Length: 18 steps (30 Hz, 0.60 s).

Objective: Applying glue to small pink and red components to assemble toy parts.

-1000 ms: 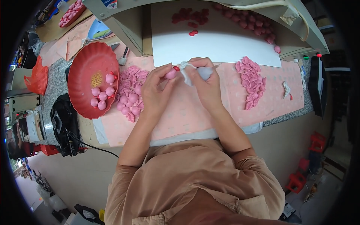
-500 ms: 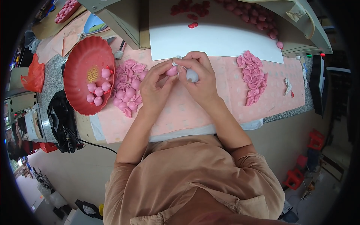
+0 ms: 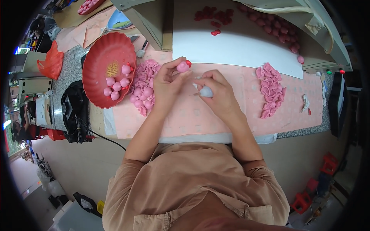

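Observation:
My left hand (image 3: 169, 81) pinches a small pink ball (image 3: 182, 67) between thumb and fingertips, above the pink cloth. A glossy red piece (image 3: 188, 63) sits at the ball's upper right. My right hand (image 3: 222, 94), a short way to the right, is closed round a small pale rounded bottle (image 3: 206, 91); a bit of white shows near its fingertips. Left of my left hand lie a heap of pink curled pieces (image 3: 145, 72) and several plain pink balls (image 3: 143, 99). Beyond them, a red scalloped bowl (image 3: 96, 63) holds several pink balls with red bits.
A second pile of curled pink pieces (image 3: 271, 92) lies at the right. Under an open-fronted box (image 3: 148, 23) at the back, a white sheet (image 3: 231, 50) bears red pieces (image 3: 216, 16) and many pink-red balls (image 3: 275, 30). A black bag (image 3: 73, 111) hangs at the left edge.
My hands have come apart. My left hand has raised the pink ball, and its red piece now shows. My right hand has drawn away with the pale bottle. The whole view has shifted slightly.

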Available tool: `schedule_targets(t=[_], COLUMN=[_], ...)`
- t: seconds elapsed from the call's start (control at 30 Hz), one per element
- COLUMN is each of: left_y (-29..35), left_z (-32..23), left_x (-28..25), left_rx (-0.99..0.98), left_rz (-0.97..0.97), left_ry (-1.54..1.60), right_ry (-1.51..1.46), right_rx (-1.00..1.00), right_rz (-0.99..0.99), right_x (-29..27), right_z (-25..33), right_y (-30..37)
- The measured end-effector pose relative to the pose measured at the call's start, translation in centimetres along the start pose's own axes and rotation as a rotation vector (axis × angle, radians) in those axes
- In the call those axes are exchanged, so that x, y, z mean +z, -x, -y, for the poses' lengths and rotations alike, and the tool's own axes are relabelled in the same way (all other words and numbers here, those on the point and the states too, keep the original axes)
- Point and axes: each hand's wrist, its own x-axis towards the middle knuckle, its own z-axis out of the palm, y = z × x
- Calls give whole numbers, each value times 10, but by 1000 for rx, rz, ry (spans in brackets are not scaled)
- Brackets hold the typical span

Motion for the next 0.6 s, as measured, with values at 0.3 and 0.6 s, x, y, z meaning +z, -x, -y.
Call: schedule_targets(t=[0.3, 0.6], left_y=[-2, 1], left_z=[-5, 8], left_x=[-2, -9], left_rx=[-108, -160], left_rz=[46, 185], left_ry=[115, 135], right_ry=[-381, -649], right_rx=[80, 402], right_rz=[320, -106], right_x=[-24, -18], right_z=[-2, -8], right_y=[4, -10])
